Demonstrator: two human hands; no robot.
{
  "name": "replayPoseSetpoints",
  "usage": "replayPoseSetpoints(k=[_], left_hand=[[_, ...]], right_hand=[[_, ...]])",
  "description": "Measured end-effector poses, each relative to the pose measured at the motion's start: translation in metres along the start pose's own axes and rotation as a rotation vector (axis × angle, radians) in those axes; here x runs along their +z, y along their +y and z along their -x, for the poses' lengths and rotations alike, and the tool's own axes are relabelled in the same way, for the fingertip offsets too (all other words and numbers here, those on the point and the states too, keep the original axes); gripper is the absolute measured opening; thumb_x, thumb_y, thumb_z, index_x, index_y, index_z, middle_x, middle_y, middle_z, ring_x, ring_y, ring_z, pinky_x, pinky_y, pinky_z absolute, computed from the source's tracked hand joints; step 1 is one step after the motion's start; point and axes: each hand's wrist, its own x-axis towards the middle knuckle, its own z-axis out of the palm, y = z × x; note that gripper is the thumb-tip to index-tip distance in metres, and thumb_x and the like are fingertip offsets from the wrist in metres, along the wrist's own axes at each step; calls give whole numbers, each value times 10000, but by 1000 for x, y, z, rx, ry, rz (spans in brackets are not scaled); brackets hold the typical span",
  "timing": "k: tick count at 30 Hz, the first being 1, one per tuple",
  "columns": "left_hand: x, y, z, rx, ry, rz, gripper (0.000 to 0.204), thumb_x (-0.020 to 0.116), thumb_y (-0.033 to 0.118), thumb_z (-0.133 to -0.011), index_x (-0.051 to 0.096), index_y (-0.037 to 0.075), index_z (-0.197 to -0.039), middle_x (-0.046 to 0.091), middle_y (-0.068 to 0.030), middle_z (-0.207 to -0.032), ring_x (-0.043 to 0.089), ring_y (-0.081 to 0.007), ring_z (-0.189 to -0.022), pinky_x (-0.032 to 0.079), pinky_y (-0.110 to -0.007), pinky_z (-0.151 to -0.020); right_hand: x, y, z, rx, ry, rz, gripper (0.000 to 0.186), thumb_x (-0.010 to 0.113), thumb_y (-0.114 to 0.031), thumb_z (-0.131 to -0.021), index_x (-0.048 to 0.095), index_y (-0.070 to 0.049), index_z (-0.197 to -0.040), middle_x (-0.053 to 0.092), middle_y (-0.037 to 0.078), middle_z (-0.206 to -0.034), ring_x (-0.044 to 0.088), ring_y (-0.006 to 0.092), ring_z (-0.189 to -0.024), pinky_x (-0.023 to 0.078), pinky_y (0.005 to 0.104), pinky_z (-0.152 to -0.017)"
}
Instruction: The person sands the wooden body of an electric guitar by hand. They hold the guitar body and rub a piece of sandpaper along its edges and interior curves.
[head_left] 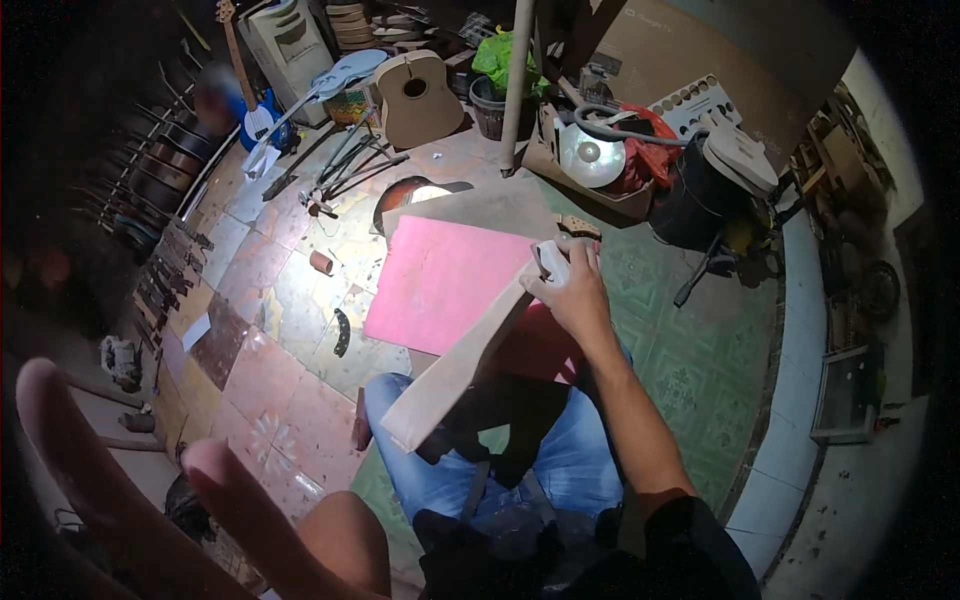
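My right hand (575, 295) is closed around the far end of a long pale wooden piece shaped like an unfinished guitar neck (455, 365). The wood slants from the hand down toward my left knee, its wider end lying over my lap. Something white (553, 262) shows at the gripped end, and I cannot make out what it is. Raised close to the camera at the lower left, my left hand (150, 510) has its fingers stretched apart and holds nothing. A pink sheet (450, 280) lies beneath the wood's far end, on top of a greyish board (490, 205).
On the tiled floor are a small brown cylinder (321, 262) and a dark curved piece (342, 332). Beyond stand a guitar body (420, 100), a blue electric guitar (262, 122) and a pole (518, 90). A black bucket (690, 195) and a cardboard box (620, 200) are at the right.
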Motion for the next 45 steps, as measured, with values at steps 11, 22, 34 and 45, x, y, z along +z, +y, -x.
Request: replayPoseSetpoints(k=[11, 22, 34, 45], left_hand=[[18, 23, -18, 2, -200, -19, 617, 785, 401, -746, 605, -38, -1140, 643, -245, -1229, 612, -321, -1162, 451, -450, -1050], [91, -31, 107, -638, -409, -289, 408, 879, 84, -673, 713, 5, -1037, 729, -199, -1092, 729, -310, -1022, 568, -387, -896], [70, -62, 105, -599, -418, -322, 295, 793, -41, -710, 743, -56, -1000, 752, -209, -1073, 753, -259, -975, 595, -342, -876], [62, -63, 105, -730, -389, -293, 306, 747, -97, -711, 723, -100, -1016, 733, -226, -1111, 731, -259, -1029, 579, -361, -937]], right_hand=[[4, 6, -3, -70, 18, 73, 749, 852, -390, -774, 510, -41, -1341, 570, 246, -1313, 588, 434, -1186, 508, 519, -958], [12, 11, 3, -97, 95, 93, 551, 804, -299, -812, 588, -67, -1263, 622, 209, -1225, 619, 429, -1111, 515, 495, -944], [25, -7, 38, -523, 84, -30, 403, 741, -139, -781, 688, -36, -1167, 668, 208, -1160, 655, 366, -1079, 522, 449, -961], [49, -3, 51, -580, 244, -201, 358, 758, -98, -765, 735, -109, -1122, 671, 148, -1116, 652, 341, -1068, 512, 468, -961]])
